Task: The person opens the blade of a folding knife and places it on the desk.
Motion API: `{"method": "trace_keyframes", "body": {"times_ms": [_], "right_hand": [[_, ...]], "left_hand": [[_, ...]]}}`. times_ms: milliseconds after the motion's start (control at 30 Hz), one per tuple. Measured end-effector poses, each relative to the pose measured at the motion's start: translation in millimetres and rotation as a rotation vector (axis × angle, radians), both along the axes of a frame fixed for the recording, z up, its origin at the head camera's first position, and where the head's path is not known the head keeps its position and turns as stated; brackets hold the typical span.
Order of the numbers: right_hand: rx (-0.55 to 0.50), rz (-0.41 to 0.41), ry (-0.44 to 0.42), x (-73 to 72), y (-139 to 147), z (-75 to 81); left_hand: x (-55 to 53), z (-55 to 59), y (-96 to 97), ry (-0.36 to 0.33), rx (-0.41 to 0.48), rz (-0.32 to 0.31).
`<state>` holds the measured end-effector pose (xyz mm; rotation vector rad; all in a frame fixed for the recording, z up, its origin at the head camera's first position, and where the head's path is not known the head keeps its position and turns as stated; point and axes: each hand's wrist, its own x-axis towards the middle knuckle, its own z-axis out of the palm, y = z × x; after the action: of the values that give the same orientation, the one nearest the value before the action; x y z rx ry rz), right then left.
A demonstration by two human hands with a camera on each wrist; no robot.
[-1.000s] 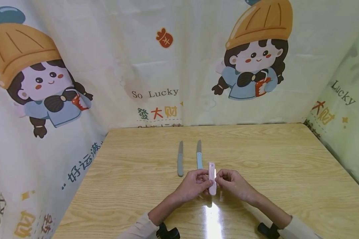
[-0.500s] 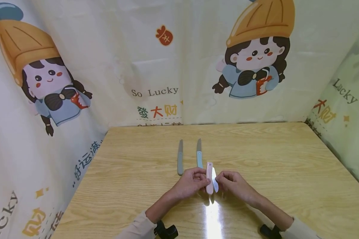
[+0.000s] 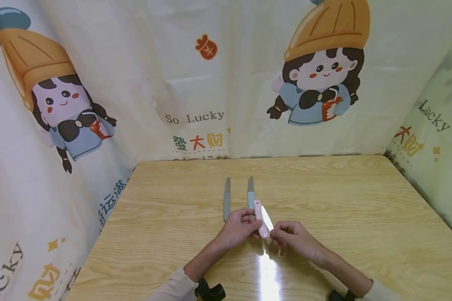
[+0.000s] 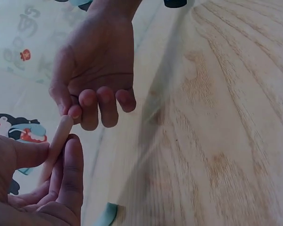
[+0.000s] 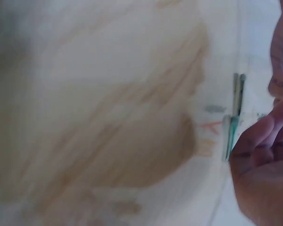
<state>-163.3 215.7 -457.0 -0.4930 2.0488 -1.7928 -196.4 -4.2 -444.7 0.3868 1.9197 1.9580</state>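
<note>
In the head view my left hand (image 3: 239,229) grips the pink handle of a folding knife (image 3: 260,219) between thumb and fingers, held above the table. Its bright blade (image 3: 267,219) stands out at a narrow angle, partly unfolded, on the handle's right side. My right hand (image 3: 297,239) pinches the blade near its tip with thumb and forefinger. Seen from the left wrist, the pink handle (image 4: 56,147) lies between the left thumb and fingers, and the right hand (image 4: 101,70) meets its far end. The right wrist view is blurred, with the right hand (image 5: 264,174) at its edge.
A grey knife (image 3: 227,200) and a light blue knife (image 3: 250,194) lie unfolded on the wooden table (image 3: 165,209), blades pointing away, just beyond the left hand. A printed curtain (image 3: 248,83) hangs behind the table and along its sides.
The blade has swung further out from the pink handle. My right hand has moved right and slightly nearer me, while the left hand has shifted slightly left and tilted the handle.
</note>
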Motion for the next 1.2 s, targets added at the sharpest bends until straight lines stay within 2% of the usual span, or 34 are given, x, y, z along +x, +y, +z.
{"method": "trace_keyframes", "body": {"times_ms": [433, 767, 967, 1200], "right_hand": [[0.073, -0.151, 0.015, -3.8, 9, 8.5], [0.102, -0.199, 0.075, -7.0, 21, 4.1], [0.121, -0.229, 0.096, -12.3, 31, -0.6], [0.131, -0.240, 0.127, -20.3, 39, 2.6]], "left_hand": [[0.1, -0.3, -3.9, -0.002, -0.001, -0.025], [5.6, -3.8, -9.8, 0.049, -0.035, -0.086], [10.4, -6.9, -12.6, 0.059, -0.065, -0.127], [14.3, -9.8, -13.9, 0.050, -0.079, -0.184]]}}
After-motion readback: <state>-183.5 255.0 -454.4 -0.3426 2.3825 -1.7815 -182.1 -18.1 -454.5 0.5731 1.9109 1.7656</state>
